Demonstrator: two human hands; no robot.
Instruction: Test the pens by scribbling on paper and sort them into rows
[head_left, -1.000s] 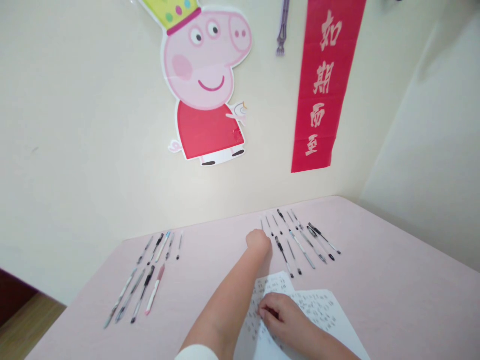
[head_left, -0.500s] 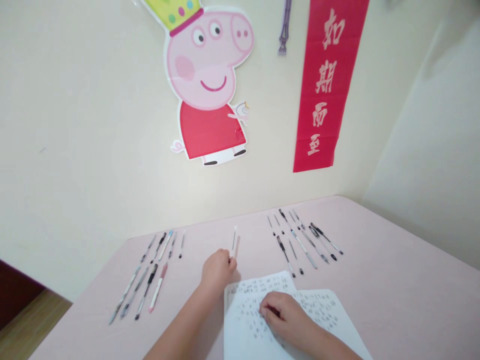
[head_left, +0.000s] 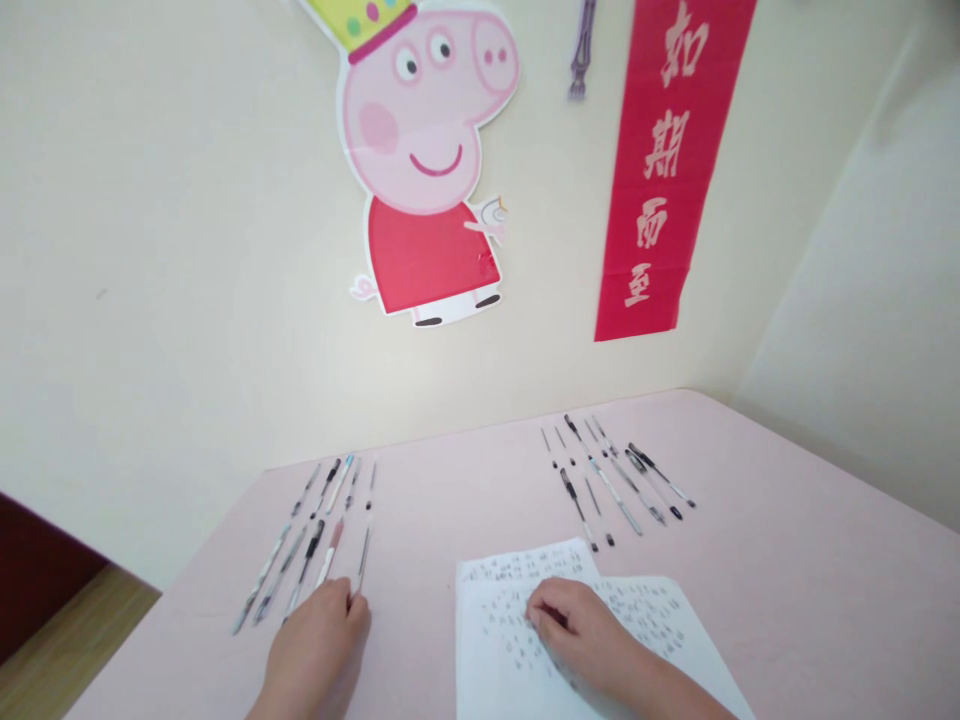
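Note:
My left hand (head_left: pixel 324 632) is at the near end of the left group of pens, its fingers closed on the lower end of a thin pen refill (head_left: pixel 365 550). The refill points away from me, just right of a pink-and-white pen (head_left: pixel 331 550). A black-capped pen (head_left: pixel 311 550) lies left of that, its lower end partly behind the hand. My right hand (head_left: pixel 574 630) rests on a sheet of handwritten paper (head_left: pixel 495 670), fingers curled together, with no tool showing from them.
More pens lie in two rows at the left, including a blue-tipped one (head_left: pixel 340 485). A second group, with a black pen (head_left: pixel 577 505), lies beyond the paper at the right. The pink table (head_left: pixel 450 490) meets a wall with a cartoon pig cutout (head_left: pixel 431 255) and a red banner (head_left: pixel 660 200).
My left hand has moved left and nearer with the refill, from beyond the paper's left corner to beside the pink-and-white pen. The right hand stays on the paper. The view has shifted slightly.

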